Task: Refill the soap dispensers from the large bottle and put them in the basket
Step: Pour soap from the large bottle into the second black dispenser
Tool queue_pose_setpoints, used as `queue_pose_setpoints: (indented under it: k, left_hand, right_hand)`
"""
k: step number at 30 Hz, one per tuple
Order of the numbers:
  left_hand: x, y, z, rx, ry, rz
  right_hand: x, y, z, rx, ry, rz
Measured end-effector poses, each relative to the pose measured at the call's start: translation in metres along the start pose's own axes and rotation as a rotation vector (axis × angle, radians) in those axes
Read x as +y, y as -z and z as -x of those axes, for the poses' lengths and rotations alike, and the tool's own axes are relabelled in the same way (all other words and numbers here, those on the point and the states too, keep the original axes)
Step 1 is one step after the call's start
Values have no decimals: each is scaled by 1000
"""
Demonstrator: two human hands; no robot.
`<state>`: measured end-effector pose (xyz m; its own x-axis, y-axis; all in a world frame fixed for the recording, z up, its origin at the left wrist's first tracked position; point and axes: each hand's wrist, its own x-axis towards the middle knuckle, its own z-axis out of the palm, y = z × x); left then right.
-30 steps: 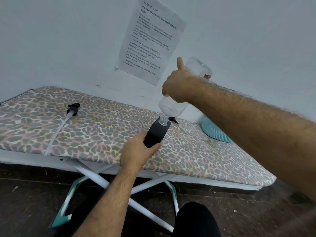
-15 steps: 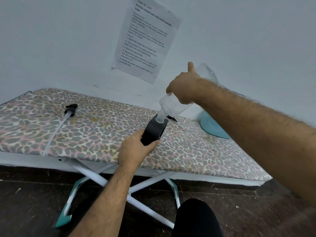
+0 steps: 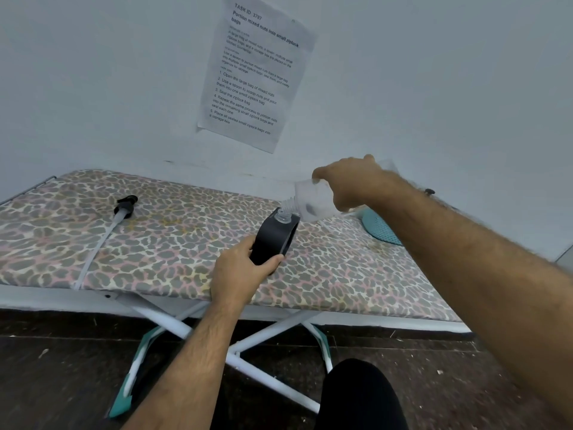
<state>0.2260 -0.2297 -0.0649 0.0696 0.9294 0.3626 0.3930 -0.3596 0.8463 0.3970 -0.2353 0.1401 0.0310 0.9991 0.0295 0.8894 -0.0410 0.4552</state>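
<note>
Lowered since a moment ago, the clear large bottle point(image 3: 313, 203), clamped in the right hand point(image 3: 350, 184), now lies nearly level, mouth just beside the neck of the black dispenser point(image 3: 274, 240) gripped by the left hand point(image 3: 238, 268) over the surface point(image 3: 155, 243). Any drift off that narrow neck would likely spill soap onto the surface.

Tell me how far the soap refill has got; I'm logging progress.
Done: the pump head is off and lies on the ironing board. In hand: the left hand steadies the black dispenser while the right hand tips the clear bottle, its neck at the dispenser's open mouth. Left: refitting the pump and basketing; no basket is clearly identifiable.
</note>
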Motion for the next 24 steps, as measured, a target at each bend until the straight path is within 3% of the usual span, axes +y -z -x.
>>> queue_pose_setpoints:
  k: [10, 15, 24]
  left_hand:
    - [-2, -3, 0, 12, -5, -17]
    - [-3, -4, -1, 21, 1, -39]
    - [-2, -5, -1, 20, 28, -31]
  right_hand:
    - [14, -62, 10, 54, -28, -390]
    - [18, -101, 17, 140, -60, -744]
    - [24, -147, 32, 424, -345, -1357]
